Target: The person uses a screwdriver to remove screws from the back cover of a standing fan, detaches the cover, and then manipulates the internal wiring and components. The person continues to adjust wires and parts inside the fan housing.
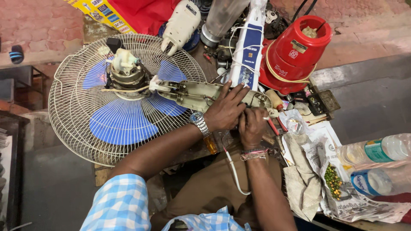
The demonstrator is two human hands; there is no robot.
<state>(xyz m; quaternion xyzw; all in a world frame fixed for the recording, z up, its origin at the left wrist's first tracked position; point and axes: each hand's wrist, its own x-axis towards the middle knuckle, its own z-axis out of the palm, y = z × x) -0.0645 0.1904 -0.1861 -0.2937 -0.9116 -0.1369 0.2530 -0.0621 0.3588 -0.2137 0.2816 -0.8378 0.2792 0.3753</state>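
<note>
You get soft, even daylight across the frame, with only faint shadows under the fan guard (107, 98) at left. The centre is sharp; the plastic bottles (376, 162) at right catch mild glare, and the edges bow slightly from the wide lens.

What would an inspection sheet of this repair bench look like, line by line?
Surface: wooden bench, crowded, worn edge showing.
Job's things: opened fan neck housing lying flat, joined to the motor; wire guard with blue blades under it.
Clutter: red mixer base, white appliance body, grey cloth, newspaper with green peas, two plastic bottles.
Hands: left hand spread on the housing, wearing a watch; right hand closed at its end, what the fingers pinch is hidden.
Cables: white cord running toward the lap.
Surroundings: brick paving, grey floor.
</note>
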